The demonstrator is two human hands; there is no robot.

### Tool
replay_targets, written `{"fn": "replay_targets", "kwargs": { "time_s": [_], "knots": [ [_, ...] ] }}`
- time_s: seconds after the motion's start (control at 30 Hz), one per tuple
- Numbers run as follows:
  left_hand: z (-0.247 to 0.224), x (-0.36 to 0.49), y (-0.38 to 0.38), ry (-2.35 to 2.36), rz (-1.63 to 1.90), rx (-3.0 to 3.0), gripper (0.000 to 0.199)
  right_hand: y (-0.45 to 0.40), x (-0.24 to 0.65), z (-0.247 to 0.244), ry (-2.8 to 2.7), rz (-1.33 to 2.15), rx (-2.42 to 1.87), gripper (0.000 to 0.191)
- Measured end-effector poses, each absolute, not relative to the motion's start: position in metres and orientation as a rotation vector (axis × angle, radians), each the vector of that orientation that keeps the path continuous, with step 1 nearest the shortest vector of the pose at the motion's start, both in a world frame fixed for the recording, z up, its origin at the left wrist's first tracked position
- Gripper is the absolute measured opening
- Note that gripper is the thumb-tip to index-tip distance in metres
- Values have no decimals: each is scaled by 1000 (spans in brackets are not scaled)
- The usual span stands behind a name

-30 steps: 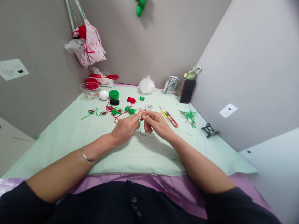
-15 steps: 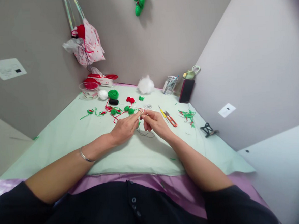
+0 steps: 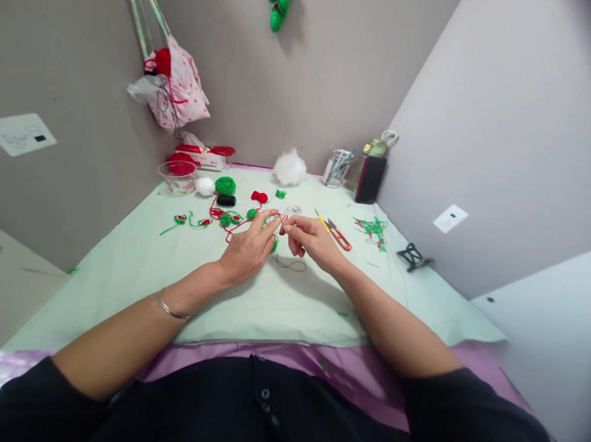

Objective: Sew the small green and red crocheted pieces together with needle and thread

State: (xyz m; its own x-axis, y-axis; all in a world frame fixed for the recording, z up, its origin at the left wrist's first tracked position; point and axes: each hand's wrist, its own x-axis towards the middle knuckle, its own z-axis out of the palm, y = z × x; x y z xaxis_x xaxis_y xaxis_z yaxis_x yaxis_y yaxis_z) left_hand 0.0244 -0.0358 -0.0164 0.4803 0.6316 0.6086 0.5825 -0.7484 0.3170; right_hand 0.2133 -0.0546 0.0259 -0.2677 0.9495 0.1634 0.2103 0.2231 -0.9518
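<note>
My left hand (image 3: 248, 250) is closed around a small green crocheted piece (image 3: 275, 243), which shows just under its fingers; red yarn runs at the fingertips. Close on its right, my right hand (image 3: 311, 240) is pinched at the fingertips on something too small to make out. A dark thread loop (image 3: 292, 266) lies on the cloth below the hands. Beyond the left hand are a green ball (image 3: 252, 213), a red crocheted bow (image 3: 259, 196) and tangled red yarn (image 3: 216, 213).
Orange-handled snips (image 3: 340, 237) and a yellow tool (image 3: 322, 220) lie right of the hands, near green yarn scraps (image 3: 373, 228). Behind stand a plastic tub (image 3: 179, 181), white stuffing (image 3: 289, 167), a pen cup (image 3: 337, 169) and a phone (image 3: 371, 180). A black clip (image 3: 414, 256) sits far right.
The fingers of my left hand have spread and bent slightly, and now cover one of the green balls. My right hand has shifted a little to the right.
</note>
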Motion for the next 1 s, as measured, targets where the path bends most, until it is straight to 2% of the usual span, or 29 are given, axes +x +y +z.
{"fn": "replay_targets", "kwargs": {
  "time_s": [0.67,0.83,1.0],
  "knots": [
    [-10,20,-33,1066,1123,2559,46,-56,212,27,-1634,1093,-1096,27],
    [0,17,-27,928,1256,2051,27,-60,209,25,-1733,803,-1175,25],
    [8,18,-24,899,1144,1627,31,-62,206,18,-1906,486,-1218,22]
  ]
}}
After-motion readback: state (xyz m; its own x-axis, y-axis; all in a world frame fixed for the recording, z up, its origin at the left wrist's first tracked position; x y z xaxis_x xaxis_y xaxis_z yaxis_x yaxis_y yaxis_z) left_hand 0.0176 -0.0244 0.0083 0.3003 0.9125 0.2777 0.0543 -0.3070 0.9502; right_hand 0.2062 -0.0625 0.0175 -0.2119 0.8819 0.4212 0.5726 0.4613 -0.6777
